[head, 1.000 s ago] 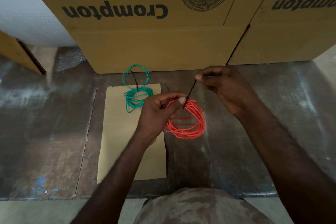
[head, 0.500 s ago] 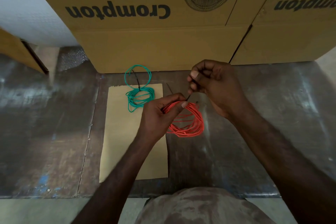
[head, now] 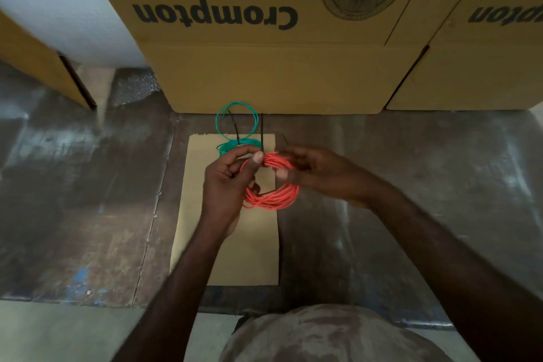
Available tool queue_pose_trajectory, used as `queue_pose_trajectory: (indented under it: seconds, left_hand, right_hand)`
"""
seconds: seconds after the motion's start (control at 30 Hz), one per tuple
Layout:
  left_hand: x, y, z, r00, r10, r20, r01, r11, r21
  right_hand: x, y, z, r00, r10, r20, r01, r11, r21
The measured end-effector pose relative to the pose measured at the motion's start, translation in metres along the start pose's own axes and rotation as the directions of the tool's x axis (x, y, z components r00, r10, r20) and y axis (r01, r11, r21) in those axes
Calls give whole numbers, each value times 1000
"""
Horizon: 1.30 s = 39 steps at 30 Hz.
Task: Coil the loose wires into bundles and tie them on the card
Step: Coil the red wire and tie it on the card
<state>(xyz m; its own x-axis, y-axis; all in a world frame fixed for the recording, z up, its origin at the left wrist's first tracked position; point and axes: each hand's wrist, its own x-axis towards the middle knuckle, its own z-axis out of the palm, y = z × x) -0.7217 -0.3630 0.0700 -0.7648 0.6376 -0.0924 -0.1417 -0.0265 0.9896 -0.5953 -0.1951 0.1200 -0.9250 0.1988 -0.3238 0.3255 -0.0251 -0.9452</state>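
A red coil of wire (head: 273,197) is held above the tan card (head: 252,253). My left hand (head: 232,185) pinches the coil's top left part, thumb up, where a black cable tie (head: 261,132) sticks upward. My right hand (head: 320,173) grips the coil's top right side; it is blurred. A green wire bundle (head: 235,129) with a black tie round it lies at the card's far edge, partly on the floor.
Large "Crompton Fans" cardboard boxes (head: 264,38) stand right behind the card. Another box (head: 35,64) and bubble wrap (head: 132,85) are at the far left. The dark worn floor (head: 411,185) spreads on both sides. My knee (head: 323,338) shows at the bottom.
My right hand let go of the tie's end and dropped onto the red coil. Both hands carried the coil left, over the card. The tie now points straight up.
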Motion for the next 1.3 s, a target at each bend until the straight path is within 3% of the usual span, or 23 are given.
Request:
queue_pose_trajectory:
  seconds: [0.07,0.17,0.43,0.57,0.7,1.07,1.3]
  left_hand:
    - [-5,-6,-19,1000,-22,5,21,999,46]
    - [-14,-17,-49,998,-57,-13,59,985,164]
    - [-1,-70,-98,997,-41,-66,60,950,306]
    - [10,-100,-105,999,10,-42,10,895,445]
    - [12,-112,-106,996,46,-79,-3,879,477]
    - [-9,-90,-102,956,128,-264,13,880,475]
    - [-16,-64,-74,956,210,-205,-84,864,496]
  right_hand:
    - [2,21,17,998,16,53,-15,1000,-4]
    - [17,50,50,997,73,16,-73,997,14]
    - [71,113,98,983,-93,-160,26,923,-383]
    - [81,128,96,964,-142,-226,-14,819,-574]
    - [86,137,96,935,-221,-276,-60,670,-740]
    - [74,131,98,888,-186,-422,-116,795,-596]
    - [45,139,71,868,-156,-472,-134,842,-523]
